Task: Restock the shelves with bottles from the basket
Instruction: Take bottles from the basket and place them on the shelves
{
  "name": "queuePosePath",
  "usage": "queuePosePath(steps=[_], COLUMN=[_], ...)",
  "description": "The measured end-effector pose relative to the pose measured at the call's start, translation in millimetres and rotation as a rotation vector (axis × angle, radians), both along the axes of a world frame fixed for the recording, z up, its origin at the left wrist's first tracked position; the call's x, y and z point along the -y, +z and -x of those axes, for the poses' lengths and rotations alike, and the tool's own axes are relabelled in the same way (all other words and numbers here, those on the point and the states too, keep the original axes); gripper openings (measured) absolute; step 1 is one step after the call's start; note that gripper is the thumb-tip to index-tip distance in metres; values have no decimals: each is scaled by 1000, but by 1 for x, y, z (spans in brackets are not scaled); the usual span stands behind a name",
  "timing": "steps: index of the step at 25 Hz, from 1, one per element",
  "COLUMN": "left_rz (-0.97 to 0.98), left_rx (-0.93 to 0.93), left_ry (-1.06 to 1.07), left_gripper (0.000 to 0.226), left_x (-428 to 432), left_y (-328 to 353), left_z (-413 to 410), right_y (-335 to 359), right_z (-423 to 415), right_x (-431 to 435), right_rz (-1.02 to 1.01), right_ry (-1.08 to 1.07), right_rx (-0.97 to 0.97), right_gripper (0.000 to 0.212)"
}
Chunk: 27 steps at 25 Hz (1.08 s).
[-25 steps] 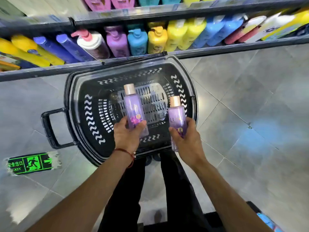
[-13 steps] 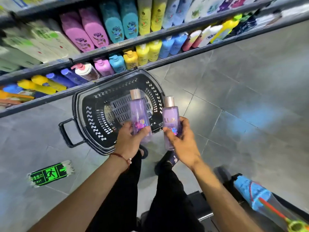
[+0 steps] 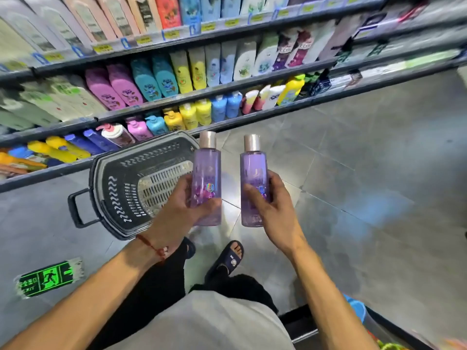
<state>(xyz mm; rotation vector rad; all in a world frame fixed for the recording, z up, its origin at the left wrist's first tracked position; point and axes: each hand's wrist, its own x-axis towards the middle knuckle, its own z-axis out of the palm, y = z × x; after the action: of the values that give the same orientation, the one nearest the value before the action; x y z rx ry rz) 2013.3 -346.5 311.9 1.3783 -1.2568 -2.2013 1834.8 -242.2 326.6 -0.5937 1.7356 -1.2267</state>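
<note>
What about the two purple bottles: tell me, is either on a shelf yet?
No: the left hand grips the left bottle, the right hand the right bottle, above the floor.

basket (image 3: pixel 141 183) on floor, before shelves (image 3: pixel 227 122) | two bottles (image 3: pixel 206 180) right of it

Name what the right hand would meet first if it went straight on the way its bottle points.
Probably the pink-and-white tubes on the lowest shelf; nothing nearer blocks the right hand, though depth is unclear.
</note>
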Motion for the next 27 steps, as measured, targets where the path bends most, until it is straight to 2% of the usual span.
queuePosePath(steps=[6,8,11,16,23,27], left_rz=[69,97,157,277,468,584], left_rx=[-107,-142,-185,-307,-377,-440], left_ry=[61,48,-2,22,-17,-16], left_gripper=[67,75,71,56,58,57], left_x=[-27,-26,-15,35,136,197], left_y=[54,71,92,140,215,248], left_z=[73,98,127,184,276,339], right_y=[43,55,74,121,192,224], right_z=[58,77,104,159,249,310], right_x=[-29,-31,-25,20,116,172], right_rz=[128,174,238,352,491,579], right_ry=[-17,-13,-8,-48,-48,-11], right_rx=[12,12,11,-61,-257,-306], right_gripper=[24,24,24,33,38,41])
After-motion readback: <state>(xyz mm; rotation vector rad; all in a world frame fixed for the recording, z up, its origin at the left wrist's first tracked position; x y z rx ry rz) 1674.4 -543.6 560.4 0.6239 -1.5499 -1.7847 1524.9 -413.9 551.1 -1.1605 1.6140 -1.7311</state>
